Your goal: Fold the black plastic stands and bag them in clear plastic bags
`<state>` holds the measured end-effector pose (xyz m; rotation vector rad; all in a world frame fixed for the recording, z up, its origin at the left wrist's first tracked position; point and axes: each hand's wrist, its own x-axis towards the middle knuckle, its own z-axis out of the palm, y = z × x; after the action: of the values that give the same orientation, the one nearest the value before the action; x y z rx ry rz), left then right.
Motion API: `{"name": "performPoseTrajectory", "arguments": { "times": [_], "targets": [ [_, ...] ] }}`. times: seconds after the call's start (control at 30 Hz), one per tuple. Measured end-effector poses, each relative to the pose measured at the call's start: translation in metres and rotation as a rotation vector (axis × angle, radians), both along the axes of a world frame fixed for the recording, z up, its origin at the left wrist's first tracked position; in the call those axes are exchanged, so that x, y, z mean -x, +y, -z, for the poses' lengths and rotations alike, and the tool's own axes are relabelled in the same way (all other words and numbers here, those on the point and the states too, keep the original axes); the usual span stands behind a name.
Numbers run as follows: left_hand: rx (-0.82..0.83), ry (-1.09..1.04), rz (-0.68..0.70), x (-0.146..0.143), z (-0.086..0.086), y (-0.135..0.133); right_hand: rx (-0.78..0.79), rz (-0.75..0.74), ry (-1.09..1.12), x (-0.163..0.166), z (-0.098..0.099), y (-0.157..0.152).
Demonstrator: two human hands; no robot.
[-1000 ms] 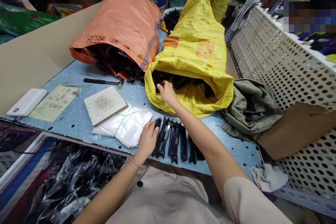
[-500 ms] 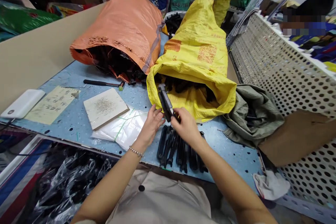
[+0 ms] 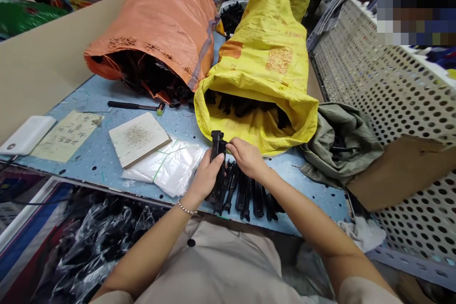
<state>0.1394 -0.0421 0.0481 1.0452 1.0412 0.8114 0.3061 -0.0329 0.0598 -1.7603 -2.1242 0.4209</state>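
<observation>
My left hand (image 3: 206, 174) is wrapped around a long black plastic part (image 3: 217, 141), held upright over the front of the table. Its thumb lies across the part's face. The fingertips of my right hand (image 3: 246, 156) pinch at the part's upper right side, near a small black projection; fingers hide the exact contact. Below my hands, several similar black parts (image 3: 245, 199) lie side by side along the table's front edge. A yellow woven sack (image 3: 270, 76) lies just beyond, its mouth toward me, with black pieces inside.
An orange sack (image 3: 156, 19) of black pieces lies back left. On the blue table (image 3: 89, 128) are a small hammer (image 3: 135, 106), a white board (image 3: 137, 140) and clear plastic bags (image 3: 178, 166). A grey-green sack (image 3: 342, 142) and perforated white panel (image 3: 384, 80) stand right; a person is beyond.
The black part has come down toward me, away from the yellow sack's mouth. My left hand has closed around it, while my right hand has shifted to its upper side.
</observation>
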Motion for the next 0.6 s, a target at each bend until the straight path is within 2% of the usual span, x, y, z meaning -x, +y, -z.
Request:
{"name": "performPoseTrajectory", "arguments": {
  "times": [0.1, 0.2, 0.27, 0.4, 0.53, 0.6],
  "targets": [
    [-0.016, 0.032, -0.090, 0.007, 0.004, 0.008, 0.089, -0.097, 0.075, 0.015, 0.001, -0.022],
    [0.007, 0.054, -0.114, 0.008, 0.007, 0.011, -0.032, -0.254, -0.040, 0.033, 0.009, -0.052],
    [0.027, 0.069, -0.089, 0.006, 0.010, 0.011, -0.073, -0.257, -0.077, 0.042, 0.017, -0.070],
    [0.055, 0.108, 0.008, 0.011, 0.020, 0.005, 0.009, -0.093, -0.052, 0.035, 0.028, -0.098],
    [0.103, 0.171, 0.113, 0.028, 0.032, -0.001, -0.072, 0.285, -0.125, -0.002, 0.043, -0.128],
    [0.186, 0.145, 0.102, 0.030, 0.039, -0.006, -0.114, 0.404, -0.146, -0.019, 0.054, -0.133]
  ]
}}
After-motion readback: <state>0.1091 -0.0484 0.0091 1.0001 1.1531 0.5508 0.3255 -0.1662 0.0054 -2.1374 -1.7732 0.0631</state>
